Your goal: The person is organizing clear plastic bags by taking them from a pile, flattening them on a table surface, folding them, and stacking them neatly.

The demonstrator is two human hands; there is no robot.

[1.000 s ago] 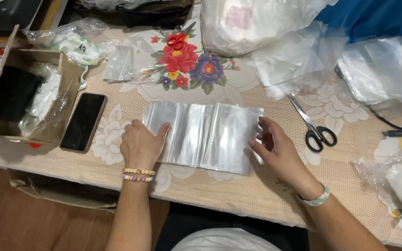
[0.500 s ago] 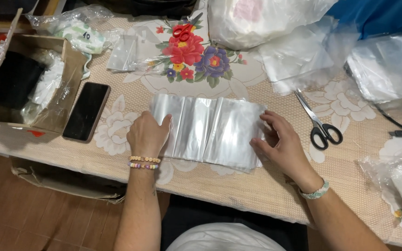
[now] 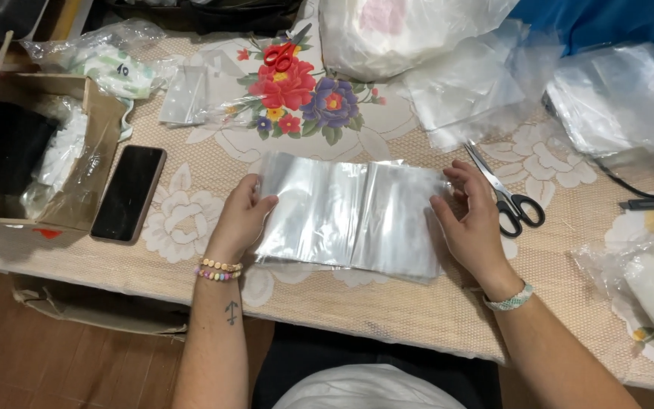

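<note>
1. The left hand (image 3: 240, 220) and right hand (image 3: 472, 220) lie flat, fingers loose, against the ends of a stack of clear plastic bags (image 3: 350, 216) mid-table.
2. Scissors (image 3: 507, 195) lie just right; a phone (image 3: 128, 193) and cardboard box (image 3: 77, 185) sit left.

We count two hands on the table (image 3: 191, 174): left hand (image 3: 240, 223), right hand (image 3: 474, 223). One stack of clear plastic bags (image 3: 350, 216) lies between them. We spot two pairs of scissors: black-handled (image 3: 507, 193) and red-handled (image 3: 285, 49). One black phone (image 3: 129, 193), one cardboard box (image 3: 92, 159), and two beaded bracelets (image 3: 219, 270) on the left wrist.
</note>
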